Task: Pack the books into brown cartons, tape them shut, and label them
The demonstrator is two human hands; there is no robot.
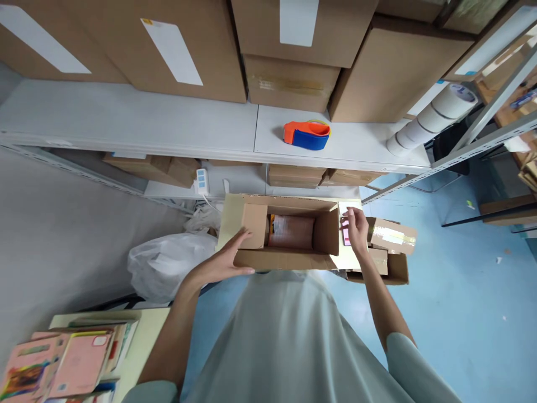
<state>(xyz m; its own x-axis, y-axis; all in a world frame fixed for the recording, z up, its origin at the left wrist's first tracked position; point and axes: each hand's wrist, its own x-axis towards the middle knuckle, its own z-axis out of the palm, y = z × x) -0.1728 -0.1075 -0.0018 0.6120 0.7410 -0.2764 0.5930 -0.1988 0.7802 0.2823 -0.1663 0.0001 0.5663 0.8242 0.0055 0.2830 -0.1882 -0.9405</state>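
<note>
An open carton (289,259) sits between the left hand (226,260) and the right hand (357,229)

The open carton rests on the pale yellow worktop (229,224), filling most of its middle and reaching to the near edge. Its top is open, and a flat pinkish item (291,231) with a bit of yellow at its left end lies on the bottom inside.

The left hand is at the carton's left end, fingers spread: the fingertips touch the left flap (254,215), while the thumb reaches out apart from them along the near side. The right hand is just beyond the carton's right end, above the right edge of the worktop, its fingers bent and drawn close together; whether they pinch anything I cannot tell. Right by those fingers, a phone (346,236) with a pinkish screen lies near the worktop's right edge, partly covered by the hand.

Beyond the far edge stands a grey shelf (188,123) carrying large boxes (285,84), an orange-and-blue object (310,137) near its front edge and a stack of white rolls (428,124) near its right end. A smaller open box (397,270) is past the worktop's right edge, and a translucent plastic bag (168,260) past the left edge
</note>
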